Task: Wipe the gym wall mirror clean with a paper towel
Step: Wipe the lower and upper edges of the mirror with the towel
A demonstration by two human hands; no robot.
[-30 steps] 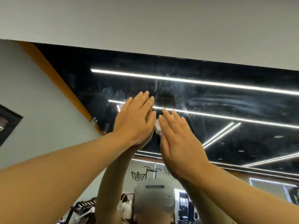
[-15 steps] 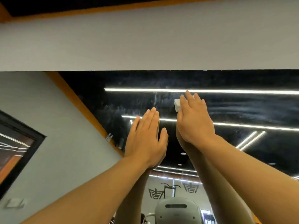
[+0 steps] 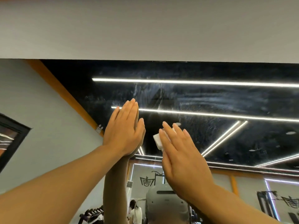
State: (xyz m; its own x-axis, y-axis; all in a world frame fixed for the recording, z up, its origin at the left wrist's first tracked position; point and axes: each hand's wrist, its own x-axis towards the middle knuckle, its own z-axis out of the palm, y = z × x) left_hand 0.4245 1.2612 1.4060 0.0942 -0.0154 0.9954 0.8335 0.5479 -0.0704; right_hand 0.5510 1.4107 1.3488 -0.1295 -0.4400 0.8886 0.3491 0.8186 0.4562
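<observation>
The wall mirror [image 3: 218, 97] fills the lower part of the view, reflecting a dark ceiling with bright light strips; pale wipe streaks smear its upper area. My left hand [image 3: 125, 131] lies flat against the glass with straight fingers, holding nothing. To its right my right hand [image 3: 179, 156] presses a folded white paper towel [image 3: 157, 140] flat onto the mirror with straight fingers. Only the towel's left edge shows past my fingers. Both forearms reach up from the bottom of the view.
A plain grey wall band [image 3: 145, 29] runs above the mirror's top edge. The reflection shows a grey side wall with an orange stripe [image 3: 64, 94], a dark framed panel [image 3: 11, 139], a dumbbell rack [image 3: 92, 215] and a person [image 3: 135, 210] at the bottom.
My right hand with the towel has slid down and slightly right from near the upper light strip. My left hand has stayed flat on the glass.
</observation>
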